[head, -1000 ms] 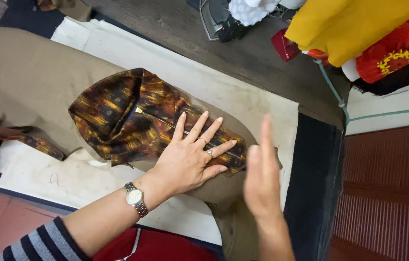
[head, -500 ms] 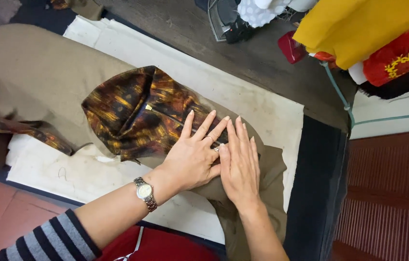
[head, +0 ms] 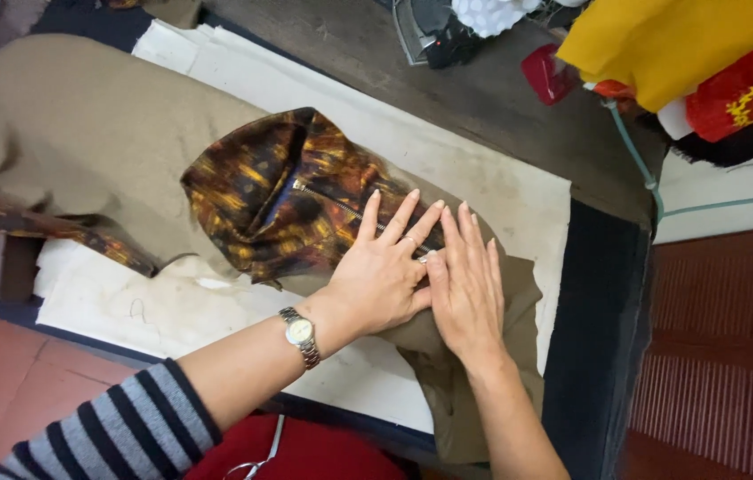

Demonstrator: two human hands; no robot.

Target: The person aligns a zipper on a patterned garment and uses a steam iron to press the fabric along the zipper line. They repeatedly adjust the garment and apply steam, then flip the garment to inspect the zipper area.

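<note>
A khaki garment (head: pixel 83 133) lies spread over a white padded board (head: pixel 492 191). A brown-and-orange patterned lining piece (head: pixel 283 191) with a zipper (head: pixel 332 200) is folded on top of it. My left hand (head: pixel 385 267), with a wristwatch and a ring, presses flat on the zipper end, fingers spread. My right hand (head: pixel 465 284) lies flat beside it on the khaki cloth, the two hands touching side by side. Neither hand grips anything.
A dark wooden table (head: pixel 483 98) runs behind the board. Yellow cloth (head: pixel 661 40) and red cloth (head: pixel 750 93) are piled at the upper right, a small red object (head: pixel 550 71) near them. A dark iron-like object (head: pixel 434 36) sits at the top. Red floor (head: pixel 732 356) lies right.
My right hand swung in from upright at the right and came down flat on the cloth beside my left hand. The left hand stayed pressed on the zipper.
</note>
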